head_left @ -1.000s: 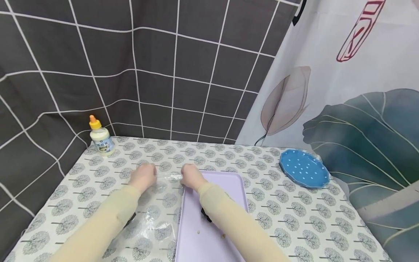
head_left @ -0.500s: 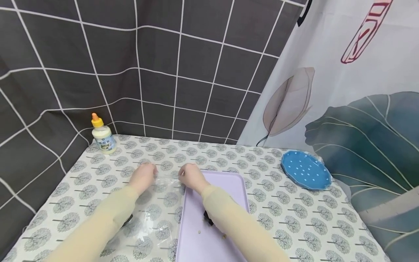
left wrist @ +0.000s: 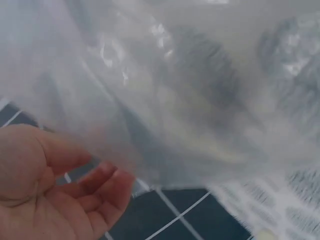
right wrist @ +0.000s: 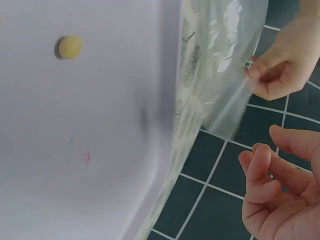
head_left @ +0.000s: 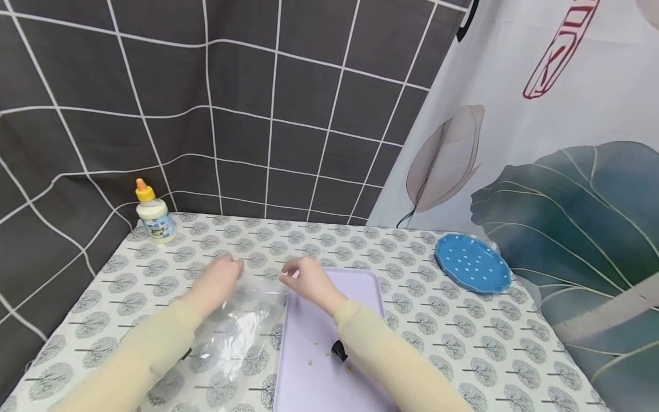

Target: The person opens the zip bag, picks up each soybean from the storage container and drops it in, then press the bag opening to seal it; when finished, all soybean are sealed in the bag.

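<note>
A clear plastic bag [head_left: 239, 335] lies over the cloth to the left of a pale purple tray [head_left: 298, 332]. My left hand [head_left: 216, 280] pinches the upper edge of the bag; in the left wrist view the film [left wrist: 165, 115] spreads out from between thumb and fingers. My right hand [head_left: 311, 280] is beside the bag's upper right corner, over the tray's far left corner. In the right wrist view its thumb stands apart from the loosely bent fingers [right wrist: 260, 162], with nothing held. Small yellow round pieces [right wrist: 70, 47] lie on the tray.
A glue bottle [head_left: 156, 216] with a yellow cap stands at the back left. A blue dotted plate [head_left: 473, 263] lies at the back right. The tree-print cloth [head_left: 412, 309] covers the table, with a dark grid curtain [head_left: 237, 131] behind it.
My right hand has let go of the bag's edge, its thumb and fingers now parted. My left hand has drawn slightly left with the bag, whose film has shifted. More yellow pieces show on the tray.
</note>
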`<state>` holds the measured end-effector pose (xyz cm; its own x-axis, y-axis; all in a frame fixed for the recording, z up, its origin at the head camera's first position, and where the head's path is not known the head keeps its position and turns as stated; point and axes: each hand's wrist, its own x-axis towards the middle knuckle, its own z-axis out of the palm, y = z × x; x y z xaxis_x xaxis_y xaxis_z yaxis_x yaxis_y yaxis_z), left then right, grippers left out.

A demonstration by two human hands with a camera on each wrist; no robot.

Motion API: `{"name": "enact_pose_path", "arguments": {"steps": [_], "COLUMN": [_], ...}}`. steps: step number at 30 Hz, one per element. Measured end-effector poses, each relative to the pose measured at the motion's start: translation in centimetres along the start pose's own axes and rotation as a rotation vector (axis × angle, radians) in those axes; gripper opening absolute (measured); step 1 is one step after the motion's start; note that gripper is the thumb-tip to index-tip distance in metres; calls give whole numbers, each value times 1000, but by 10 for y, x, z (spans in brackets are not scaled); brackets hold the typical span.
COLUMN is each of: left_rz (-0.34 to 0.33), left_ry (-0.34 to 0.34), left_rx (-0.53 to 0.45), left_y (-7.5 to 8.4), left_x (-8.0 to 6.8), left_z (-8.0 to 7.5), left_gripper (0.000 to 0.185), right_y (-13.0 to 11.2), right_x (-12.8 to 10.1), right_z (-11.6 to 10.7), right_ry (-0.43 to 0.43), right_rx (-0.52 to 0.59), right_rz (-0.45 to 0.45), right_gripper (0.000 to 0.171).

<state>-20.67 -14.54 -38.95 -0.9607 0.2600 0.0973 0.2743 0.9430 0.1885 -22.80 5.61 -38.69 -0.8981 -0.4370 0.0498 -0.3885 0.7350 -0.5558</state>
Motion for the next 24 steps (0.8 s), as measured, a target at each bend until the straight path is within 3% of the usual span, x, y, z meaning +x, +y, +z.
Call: {"name": "enact_pose_path", "arguments": {"steps": [7,15,19,24], "left_rz": [83,206,216,201], "left_ry": [1,34,71,98], "left_rx": [-101,46,63,2], "left_y": [21,55,63,69], "left_x": [-9,-10,-10,-11], "left_z": [-13,-9,-4,1], "left_gripper": [12,29,20,14], "right_y": [-6,-5,1,6], "right_x": [-10,-25,-28,-31], "right_z": [-2,-2,-2,-3], "right_ry": [34,70,50,-1], "right_rx": [84,134,94,37], "right_rz": [-18,-4,-7,-39], "right_gripper": [22,19,14,12]}}
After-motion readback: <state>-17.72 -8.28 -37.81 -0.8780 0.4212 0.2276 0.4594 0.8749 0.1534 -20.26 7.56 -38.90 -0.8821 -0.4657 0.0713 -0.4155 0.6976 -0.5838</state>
